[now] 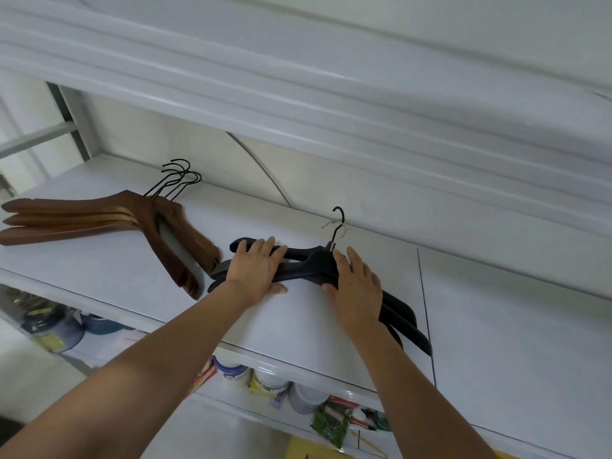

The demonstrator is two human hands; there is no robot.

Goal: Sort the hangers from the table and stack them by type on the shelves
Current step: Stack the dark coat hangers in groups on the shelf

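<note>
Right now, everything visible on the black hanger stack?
The black hangers are a small stack, matte and plastic-looking, lying flat on the white shelf. One black and one silver hook point toward the back wall. The left hand lies flat on their left arms, the right hand on the neck and right arms.

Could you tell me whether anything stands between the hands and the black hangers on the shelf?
Nothing visible does: the left hand and right hand rest directly on the black hangers, which lie on the shelf, right of the wooden hangers.
</note>
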